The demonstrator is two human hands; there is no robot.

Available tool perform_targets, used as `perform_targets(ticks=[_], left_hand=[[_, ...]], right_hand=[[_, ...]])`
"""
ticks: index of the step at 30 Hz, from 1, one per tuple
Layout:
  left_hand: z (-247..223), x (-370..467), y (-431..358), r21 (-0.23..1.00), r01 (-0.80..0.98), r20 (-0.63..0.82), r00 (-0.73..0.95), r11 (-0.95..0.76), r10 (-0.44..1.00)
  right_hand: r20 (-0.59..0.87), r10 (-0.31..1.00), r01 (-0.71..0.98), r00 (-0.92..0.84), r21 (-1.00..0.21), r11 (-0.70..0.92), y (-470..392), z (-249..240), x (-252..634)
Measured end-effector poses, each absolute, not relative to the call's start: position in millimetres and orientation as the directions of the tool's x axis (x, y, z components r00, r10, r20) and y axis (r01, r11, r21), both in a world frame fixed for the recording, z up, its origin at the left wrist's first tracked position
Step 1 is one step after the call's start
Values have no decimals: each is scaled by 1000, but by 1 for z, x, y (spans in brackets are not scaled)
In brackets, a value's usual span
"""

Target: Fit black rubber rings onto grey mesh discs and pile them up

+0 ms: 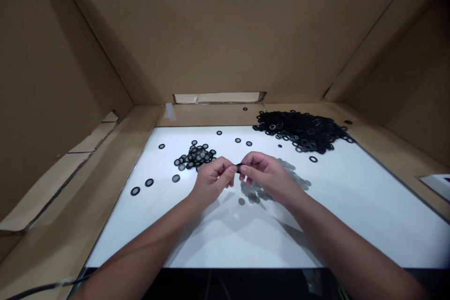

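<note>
Between my two hands is a black rubber ring point(239, 168), pinched from both sides above the white board. My left hand point(216, 176) grips its left edge with thumb and fingers. On the other edge, the thumb and fingertips of my right hand point(263, 173) are closed. Whether a disc sits inside this ring I cannot make out. Grey mesh-like discs point(258, 192) lie loose beneath and behind my right hand, partly hidden by it. Just beyond my left hand is a small pile of black rings with grey discs in them point(198, 155).
A large heap of black rings point(302, 129) lies at the back right, partly on the cardboard. Several ring-and-disc pieces point(149, 182) are scattered on the left of the white board point(140, 234). Cardboard walls point(239, 33) enclose the back and sides. A black cable point(45, 286) runs at the lower left.
</note>
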State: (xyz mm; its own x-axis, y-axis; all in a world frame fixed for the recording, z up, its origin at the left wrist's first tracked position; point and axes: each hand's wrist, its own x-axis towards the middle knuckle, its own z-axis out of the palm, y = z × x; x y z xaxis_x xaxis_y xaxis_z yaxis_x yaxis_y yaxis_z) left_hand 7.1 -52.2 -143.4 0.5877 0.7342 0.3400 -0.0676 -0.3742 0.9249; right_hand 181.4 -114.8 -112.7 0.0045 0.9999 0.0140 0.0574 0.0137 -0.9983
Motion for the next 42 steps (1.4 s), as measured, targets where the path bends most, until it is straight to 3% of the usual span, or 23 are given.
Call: perform_targets(ticks=[3,10,18,24,30,36,42], left_hand=[[-143,6,-48,959,-95,256,700,-269,666],[-136,-2,-39,922,19,216,805,-387,552],[-142,6,-48,894,-17,349,656,-448,670],[-142,0,-51,725,-10,563,585,-689,584],[-136,-2,-54,579,42,674,537,-815,507],[-137,-1,-54,670,83,561,594,-738,576],[-136,-2,-47,776,69,393,724,-627,566]], right_hand=[[69,997,74,19,-995,67,-113,-117,179],[95,993,172,-75,-979,107,-115,-123,179],[134,991,169,-31,-976,137,-117,-124,170],[62,985,88,-161,-993,77,-121,-117,168],[18,989,143,-149,-989,39,-125,-109,168],[15,994,179,-105,-983,34,-123,-112,174],[51,998,39,-43,-998,53,-120,-115,173]])
